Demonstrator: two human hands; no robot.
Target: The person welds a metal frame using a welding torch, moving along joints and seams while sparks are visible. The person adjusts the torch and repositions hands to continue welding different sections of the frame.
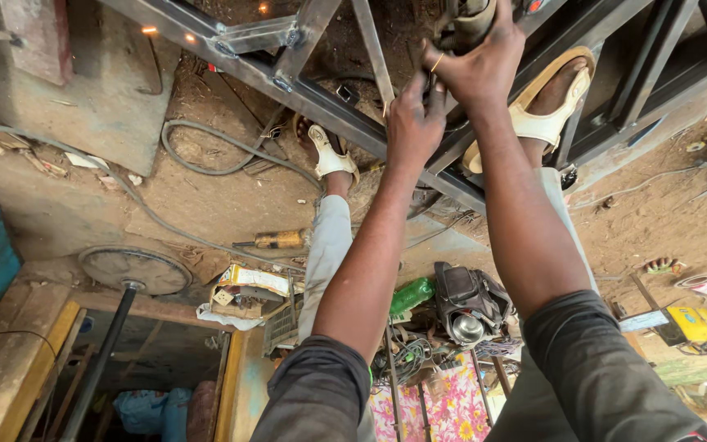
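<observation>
Both dark sleeves lead up: my right hand wraps a heavy-looking power tool, left hand pinching beside the rigid steel frame.

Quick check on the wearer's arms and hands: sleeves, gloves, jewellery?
Both forearms are bare, with dark grey sleeves pushed up to the elbows. No gloves on either hand. The right hand wears a thin gold-coloured ring; the left hand shows no ring or watch.
</observation>
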